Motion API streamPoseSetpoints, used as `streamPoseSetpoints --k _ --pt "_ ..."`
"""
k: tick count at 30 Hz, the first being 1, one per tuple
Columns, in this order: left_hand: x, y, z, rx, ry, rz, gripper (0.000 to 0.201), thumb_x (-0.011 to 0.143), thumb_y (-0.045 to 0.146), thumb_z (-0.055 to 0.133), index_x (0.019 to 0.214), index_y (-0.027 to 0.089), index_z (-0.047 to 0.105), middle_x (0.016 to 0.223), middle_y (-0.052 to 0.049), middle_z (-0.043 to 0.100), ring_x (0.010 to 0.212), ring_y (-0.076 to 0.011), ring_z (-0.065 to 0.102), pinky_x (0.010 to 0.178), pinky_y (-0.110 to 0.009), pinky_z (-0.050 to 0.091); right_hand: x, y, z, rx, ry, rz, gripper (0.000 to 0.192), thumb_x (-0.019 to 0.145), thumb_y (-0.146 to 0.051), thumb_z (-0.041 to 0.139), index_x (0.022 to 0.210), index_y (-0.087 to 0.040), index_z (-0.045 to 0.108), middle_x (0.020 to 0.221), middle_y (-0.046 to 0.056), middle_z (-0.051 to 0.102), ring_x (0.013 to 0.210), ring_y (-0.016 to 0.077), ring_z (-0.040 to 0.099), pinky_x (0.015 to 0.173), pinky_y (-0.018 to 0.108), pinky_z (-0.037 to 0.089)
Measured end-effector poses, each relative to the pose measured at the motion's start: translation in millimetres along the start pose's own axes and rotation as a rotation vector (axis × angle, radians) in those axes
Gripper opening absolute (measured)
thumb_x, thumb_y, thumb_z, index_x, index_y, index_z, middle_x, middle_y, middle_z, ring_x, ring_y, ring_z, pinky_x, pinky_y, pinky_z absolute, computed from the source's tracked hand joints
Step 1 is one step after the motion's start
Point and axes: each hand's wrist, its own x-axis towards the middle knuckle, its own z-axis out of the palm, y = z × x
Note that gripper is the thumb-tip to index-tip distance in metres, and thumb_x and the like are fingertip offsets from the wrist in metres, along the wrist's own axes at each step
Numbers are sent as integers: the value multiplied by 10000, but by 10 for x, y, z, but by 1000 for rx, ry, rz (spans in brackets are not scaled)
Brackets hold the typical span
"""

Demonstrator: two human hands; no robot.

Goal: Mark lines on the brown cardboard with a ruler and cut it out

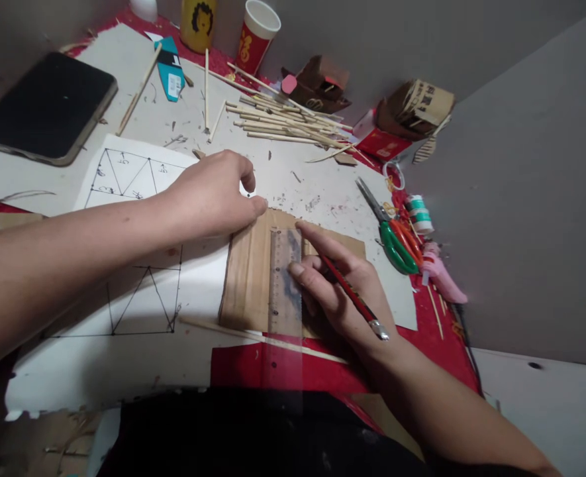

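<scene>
One clear ruler (283,291), centre of frame, long axis up-down over cardboard (247,285). Our right hand (345,308) is nearer, thumb at the ruler's right edge, fingers gripping a pencil (351,293); our left hand (218,192) sits upper left, thumb and forefinger apart, nothing visibly gripped.

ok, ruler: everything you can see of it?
The ruler looks like clear plastic, marked along its left edge, with dark patches near the far end. It lies on the cardboard and extends past the near edge; its near end is hard to make out. The right hand touches its right side with the thumb.
</scene>
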Motion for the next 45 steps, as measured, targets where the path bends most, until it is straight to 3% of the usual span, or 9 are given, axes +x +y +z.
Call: streamPoseSetpoints --k 9,15,18,23,27,32,37,45 --pt "-4 -8 -4 -182 4 -20 119 727 269 738 787 179 689 796 -56 643 941 -301 621 808 -344 395 -8 38 11 33 28 -7 618 873 -284 684 1450 -174 494 613 -70 529 409 75 413 358 228 310" --pt "-22 -45 43 -363 -52 -84 416 672 157 752 1075 192 660 832 -31 676 688 -203 612 631 -304 399 -8 33 13 29 9 -43 624 886 -283 666 1452 -118 463 606 -80 520 438 75 425 396 227 341" --pt "-27 -60 78 -565 -115 -172 469 673 113 713 1128 186 625 707 -7 655 568 -175 564 550 -294 389 -9 33 20 37 -5 -79 626 898 -270 648 1459 -87 440 607 -85 508 464 74 423 419 224 354" --pt "-9 -30 73 -910 -207 -380 117 701 53 671 735 155 625 644 -27 636 578 -144 600 538 -251 462 -21 67 33 110 14 -94 646 899 -274 645 1467 -76 410 635 -87 503 468 68 400 399 223 322" --pt "-16 -1 53 -963 -299 -419 192 706 30 643 579 147 561 618 -11 600 571 -112 590 497 -197 434 -25 76 29 121 13 -105 640 909 -277 634 1474 -87 401 641 -86 503 477 70 397 409 224 316" --pt "-62 5 59 -1050 -384 -380 130 684 18 645 724 140 666 750 -39 711 696 -148 685 635 -234 525 -17 53 23 114 34 -152 642 912 -289 612 1480 -87 392 646 -82 505 506 84 426 460 233 361" --pt "-100 -16 44 -1216 -528 -274 342 691 106 774 1029 154 750 984 -87 779 926 -229 730 875 -322 542 -23 51 9 69 64 -219 642 921 -264 565 1513 -114 368 656 -64 524 551 107 479 543 255 437" --pt "-131 68 33 -1277 -555 -249 374 811 129 744 1172 220 726 1117 -84 770 1015 -248 725 909 -360 546 -10 138 6 84 105 -306 652 911 -208 546 1526 -84 367 667 -60 500 546 97 470 536 233 435"
